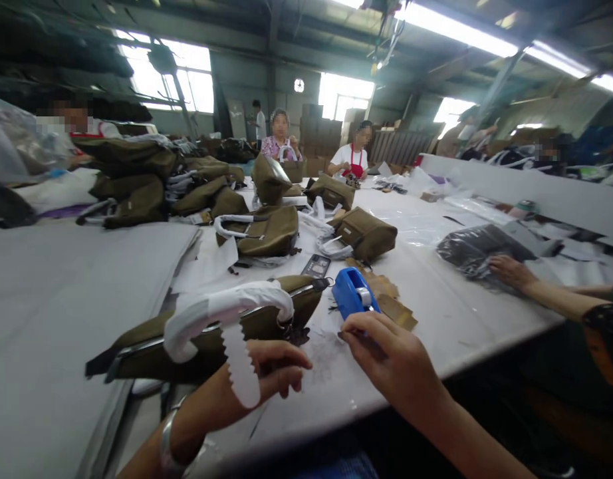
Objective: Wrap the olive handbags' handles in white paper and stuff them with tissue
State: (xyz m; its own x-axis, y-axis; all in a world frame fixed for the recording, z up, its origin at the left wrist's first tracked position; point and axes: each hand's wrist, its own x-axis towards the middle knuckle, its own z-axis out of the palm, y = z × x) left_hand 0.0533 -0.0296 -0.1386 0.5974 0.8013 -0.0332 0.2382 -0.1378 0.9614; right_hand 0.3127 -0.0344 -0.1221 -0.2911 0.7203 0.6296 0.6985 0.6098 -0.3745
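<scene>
An olive-green handbag [197, 339] lies in front of me, its zip along the top and its handles [231, 303] wrapped in white padding. A loose wrap end with a toothed edge hangs over my left wrist. My left hand [281, 366] is beside the bag's near side, fingers loosely bent and apart, with nothing seen in them. To the right, my right hand [386, 349] is in front of a blue tape dispenser [349, 293], thumb and forefinger pinched together. Whatever is between those fingertips is too small to make out.
More olive handbags [269, 233] with wrapped handles stand and lie farther back. Brown paper pieces [399, 311] and a dark card [316, 266] are by the dispenser. At right, a co-worker's hand [510, 273] touches a plastic-wrapped bag [481, 249]. Several people work behind.
</scene>
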